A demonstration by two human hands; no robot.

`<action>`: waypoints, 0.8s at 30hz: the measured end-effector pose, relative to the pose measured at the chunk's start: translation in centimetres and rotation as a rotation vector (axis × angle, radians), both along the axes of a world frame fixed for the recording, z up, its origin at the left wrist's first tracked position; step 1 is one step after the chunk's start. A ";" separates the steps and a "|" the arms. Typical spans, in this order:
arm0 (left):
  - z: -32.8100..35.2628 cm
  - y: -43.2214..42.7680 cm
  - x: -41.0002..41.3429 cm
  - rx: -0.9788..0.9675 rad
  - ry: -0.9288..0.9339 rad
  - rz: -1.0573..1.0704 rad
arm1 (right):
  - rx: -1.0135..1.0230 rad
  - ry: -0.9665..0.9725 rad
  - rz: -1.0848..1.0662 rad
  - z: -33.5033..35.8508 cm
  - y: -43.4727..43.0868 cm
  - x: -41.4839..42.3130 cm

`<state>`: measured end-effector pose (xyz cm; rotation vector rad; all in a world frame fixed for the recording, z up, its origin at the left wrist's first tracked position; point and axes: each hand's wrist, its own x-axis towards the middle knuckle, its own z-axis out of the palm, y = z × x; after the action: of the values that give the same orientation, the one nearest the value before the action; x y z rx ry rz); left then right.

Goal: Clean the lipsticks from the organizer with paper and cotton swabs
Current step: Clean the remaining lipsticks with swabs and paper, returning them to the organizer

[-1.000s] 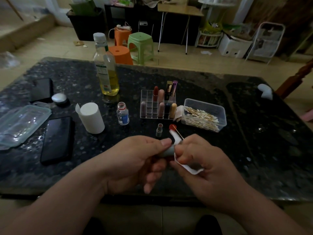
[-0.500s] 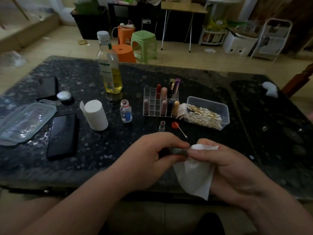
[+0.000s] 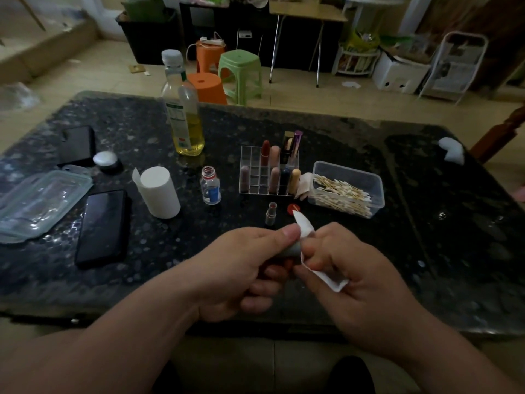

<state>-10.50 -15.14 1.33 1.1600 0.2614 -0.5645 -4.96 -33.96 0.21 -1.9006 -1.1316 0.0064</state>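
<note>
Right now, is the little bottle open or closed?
Open. The little bottle stands upright with no cap on its neck, and its bare threaded rim shows.

A grey-green lipstick tube [image 3: 292, 248] sits over the near side of the dark speckled stone desk [image 3: 426, 223], in the grip of the left hand [image 3: 244, 268]. Its end is wrapped in a folded white paper sheet [image 3: 326, 278] pinched by the right hand [image 3: 355, 280]. Behind, a clear acrylic grid organizer [image 3: 254, 177] holds upright lipsticks [image 3: 274, 157] in red, pink, peach and purple. Wooden-stemmed cotton swabs [image 3: 341, 193] fill a clear plastic tub [image 3: 369, 180] just beside it.
</note>
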 end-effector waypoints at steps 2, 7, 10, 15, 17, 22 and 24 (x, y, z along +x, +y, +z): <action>0.0 -0.1 -0.3 0.081 -0.080 0.043 | -0.008 0.145 -0.071 0.1 0.4 -0.4; -0.8 -0.8 -1.3 0.620 -0.321 0.125 | -0.003 1.015 -0.176 2.0 1.2 -1.0; -1.7 -0.4 -1.8 0.855 -0.663 0.117 | 0.244 1.484 -0.096 3.0 0.8 -0.9; -2.5 0.4 -1.3 0.928 -0.937 0.102 | 0.291 1.524 -0.061 2.2 0.5 -0.3; -2.5 0.7 -1.1 0.859 -0.784 0.118 | 0.280 1.394 -0.079 2.1 0.6 0.0; -0.8 1.3 0.1 0.176 -0.121 0.002 | 0.120 0.614 -0.053 1.0 0.1 0.4; -0.1 1.1 0.3 0.108 0.005 -0.053 | 0.080 0.298 0.001 0.2 0.0 0.6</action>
<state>-10.23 -14.05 1.22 1.2730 0.2691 -0.6058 -4.39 -33.96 0.41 -1.7593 -0.9165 0.2339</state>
